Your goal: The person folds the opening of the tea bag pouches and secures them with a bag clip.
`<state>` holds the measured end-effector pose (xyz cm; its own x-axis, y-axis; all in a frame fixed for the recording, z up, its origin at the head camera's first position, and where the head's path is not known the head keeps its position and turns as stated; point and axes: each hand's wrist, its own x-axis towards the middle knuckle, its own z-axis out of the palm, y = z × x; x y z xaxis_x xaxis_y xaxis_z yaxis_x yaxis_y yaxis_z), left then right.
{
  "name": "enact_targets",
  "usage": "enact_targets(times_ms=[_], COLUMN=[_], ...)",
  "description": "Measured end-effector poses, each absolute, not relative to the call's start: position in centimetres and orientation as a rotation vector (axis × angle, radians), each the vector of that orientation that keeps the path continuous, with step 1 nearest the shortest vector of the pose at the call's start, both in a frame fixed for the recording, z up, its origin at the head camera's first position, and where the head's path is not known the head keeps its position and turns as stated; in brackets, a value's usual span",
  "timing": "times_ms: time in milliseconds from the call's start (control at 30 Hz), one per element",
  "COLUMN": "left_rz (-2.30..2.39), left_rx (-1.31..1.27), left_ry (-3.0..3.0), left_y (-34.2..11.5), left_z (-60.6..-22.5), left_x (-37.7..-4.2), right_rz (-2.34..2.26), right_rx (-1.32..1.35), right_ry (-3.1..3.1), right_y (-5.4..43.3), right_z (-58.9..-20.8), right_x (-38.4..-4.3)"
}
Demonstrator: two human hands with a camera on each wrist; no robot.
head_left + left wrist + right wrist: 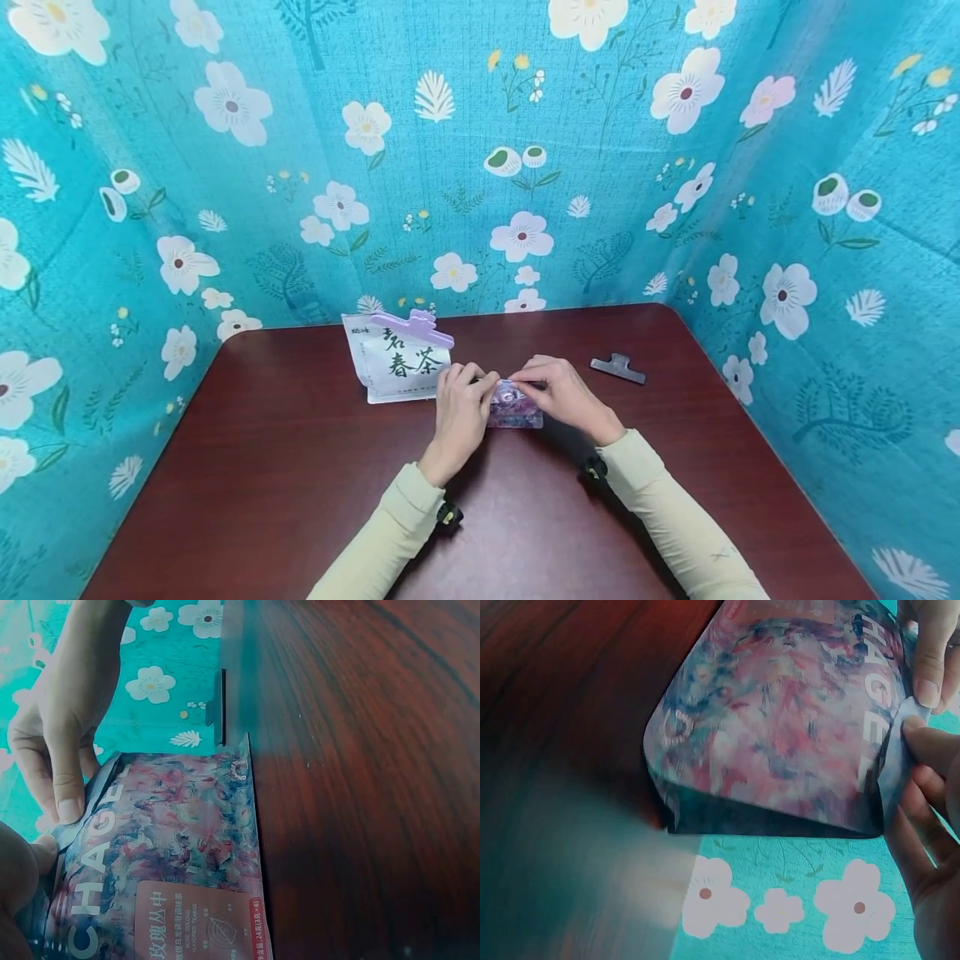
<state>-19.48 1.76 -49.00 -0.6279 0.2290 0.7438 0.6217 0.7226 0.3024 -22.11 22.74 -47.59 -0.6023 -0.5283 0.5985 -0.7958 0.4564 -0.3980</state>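
Hands at pouch mouth | left hand (pixel 459 406) and right hand (pixel 561 392) pinch floral pouch (pixel 513 410) on worktop (pixel 300 467) | white bag (pixel 401 367) already clipped | grey clip (pixel 618 367) unused

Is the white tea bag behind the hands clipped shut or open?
Clipped shut: a purple clip clamps across the top of the white tea bag, which stands untouched on the table.
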Motion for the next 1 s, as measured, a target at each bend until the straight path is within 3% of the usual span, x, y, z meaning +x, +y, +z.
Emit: enact_targets(times_ms=[433,733,1000], left_rz=[-0.739,-0.727,-0.736], left_rx=[-0.672,-0.699,-0.674], left_ry=[-2.191,-2.159,-2.160], left_y=[1.4,1.8,1.7], left_z=[-49.4,-49.2,-49.5], left_x=[-19.8,-19.9,-19.5], right_rz=[1.003,0.684,0.841], right_rx=[1.072,1.102,1.074], right_ry=[-2.408,-2.475,-2.495], right_y=[22.9,23.1,23.1], right_z=[-47.9,-46.2,-46.8], right_x=[-22.2,-21.5,-21.2])
